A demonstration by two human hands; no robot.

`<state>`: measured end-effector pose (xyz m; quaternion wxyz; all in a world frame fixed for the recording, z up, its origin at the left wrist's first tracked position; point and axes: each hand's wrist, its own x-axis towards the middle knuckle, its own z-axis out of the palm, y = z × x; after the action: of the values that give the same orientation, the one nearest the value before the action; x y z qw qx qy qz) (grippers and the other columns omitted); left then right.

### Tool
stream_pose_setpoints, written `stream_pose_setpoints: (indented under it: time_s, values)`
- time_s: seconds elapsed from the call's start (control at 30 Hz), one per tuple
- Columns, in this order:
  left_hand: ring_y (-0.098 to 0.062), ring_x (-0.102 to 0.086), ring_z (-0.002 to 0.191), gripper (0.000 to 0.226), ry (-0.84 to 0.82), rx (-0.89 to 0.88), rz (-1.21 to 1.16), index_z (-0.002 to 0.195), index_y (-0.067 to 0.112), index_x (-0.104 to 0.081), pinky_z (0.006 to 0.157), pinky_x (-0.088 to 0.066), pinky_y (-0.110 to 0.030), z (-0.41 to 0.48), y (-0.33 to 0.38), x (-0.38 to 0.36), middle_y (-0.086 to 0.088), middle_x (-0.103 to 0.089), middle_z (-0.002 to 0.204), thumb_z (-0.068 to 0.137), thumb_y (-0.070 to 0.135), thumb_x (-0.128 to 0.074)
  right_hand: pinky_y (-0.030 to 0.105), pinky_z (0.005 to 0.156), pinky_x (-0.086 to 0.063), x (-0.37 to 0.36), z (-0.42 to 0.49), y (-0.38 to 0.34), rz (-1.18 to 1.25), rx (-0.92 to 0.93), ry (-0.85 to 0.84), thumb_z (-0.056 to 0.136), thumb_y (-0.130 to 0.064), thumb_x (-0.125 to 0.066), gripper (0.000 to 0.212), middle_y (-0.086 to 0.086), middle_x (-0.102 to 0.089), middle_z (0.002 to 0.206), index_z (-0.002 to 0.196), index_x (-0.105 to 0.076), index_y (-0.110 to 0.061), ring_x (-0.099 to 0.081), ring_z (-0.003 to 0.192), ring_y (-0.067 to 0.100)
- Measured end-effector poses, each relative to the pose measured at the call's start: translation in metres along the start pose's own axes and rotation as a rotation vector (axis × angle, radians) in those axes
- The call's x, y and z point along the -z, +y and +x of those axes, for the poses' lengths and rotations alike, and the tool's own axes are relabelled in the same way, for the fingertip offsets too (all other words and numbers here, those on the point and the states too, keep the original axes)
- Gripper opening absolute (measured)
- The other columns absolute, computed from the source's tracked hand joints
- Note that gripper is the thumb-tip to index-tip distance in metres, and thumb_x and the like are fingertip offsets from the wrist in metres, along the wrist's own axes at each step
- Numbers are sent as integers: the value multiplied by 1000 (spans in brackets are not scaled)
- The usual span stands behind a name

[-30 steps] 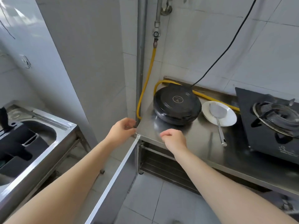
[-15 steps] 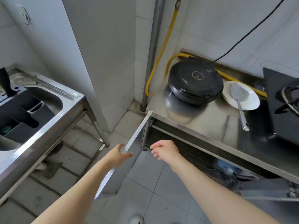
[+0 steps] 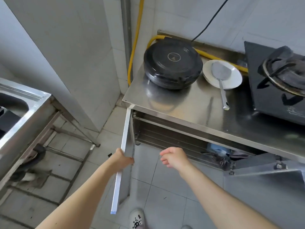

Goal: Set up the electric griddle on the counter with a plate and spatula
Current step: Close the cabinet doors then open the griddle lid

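In the head view, the electric griddle (image 3: 172, 67) stands closed on the steel surface (image 3: 189, 103), at its back left corner; it is round, black and glossy, with fine rings on the lid and a small round emblem in the middle. Just to the right of the griddle lies a white, shallow, round plate (image 3: 234, 80), and in it rests the flat grey blade of the metal spatula (image 3: 220, 76), whose thin shiny handle reaches over the rim toward the front of the surface. Further right of the griddle is a black gas stove (image 3: 272, 83) with a round burner. A yellow hose (image 3: 137, 37) and a black cord (image 3: 212, 19) run behind the griddle. Below the griddle, the steel cabinet door (image 3: 123, 156) stands open, and inside a wire rack with some blurred items can be seen. The left hand (image 3: 123, 160) grips the edge of this door; the right hand (image 3: 175, 157) is loosely curled and holds nothing.
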<state>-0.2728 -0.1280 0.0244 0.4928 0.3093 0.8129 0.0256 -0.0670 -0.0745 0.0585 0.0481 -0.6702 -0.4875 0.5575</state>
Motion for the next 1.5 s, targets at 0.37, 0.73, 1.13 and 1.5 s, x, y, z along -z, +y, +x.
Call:
stream_pose_setpoints:
  time_s: [0.37, 0.73, 1.13, 1.5]
  values:
    - [-33, -56, 111, 43, -412, 13, -895, 122, 5, -45, 88, -51, -42, -30, 151, -124, -18, -52, 125, 82, -3, -57, 21, 82, -40, 117, 2, 54, -73, 28, 295, 87, -10, -54, 27, -5, -72, 106, 95, -77, -22, -62, 104, 15]
    - [-21, -60, 96, 68, -240, -124, -1259, 127, 26, -46, 89, -48, -30, 11, 228, -155, -10, -59, 101, 85, -24, -27, 19, 74, -41, 214, 12, 126, 79, -57, 400, 91, -10, -53, 25, -6, -68, 100, 96, -76, -18, -56, 89, 9]
    - [-15, -54, 87, 48, -319, -240, -639, 131, 16, -47, 84, -45, -30, -24, 273, -251, -7, -57, 110, 87, -1, -57, 17, 61, -42, 270, 1, 167, 218, -67, 493, 89, -12, -53, 25, -8, -67, 91, 93, -75, -24, -61, 89, 14]
    - [-29, -56, 114, 48, -277, -898, 300, 134, 18, -48, 96, -48, -42, -122, 321, -355, -11, -55, 130, 87, 14, -60, 43, 93, -48, 351, -55, 267, 143, -331, 913, 85, -8, -54, 49, 16, -53, 131, 133, -52, -17, -51, 117, 39]
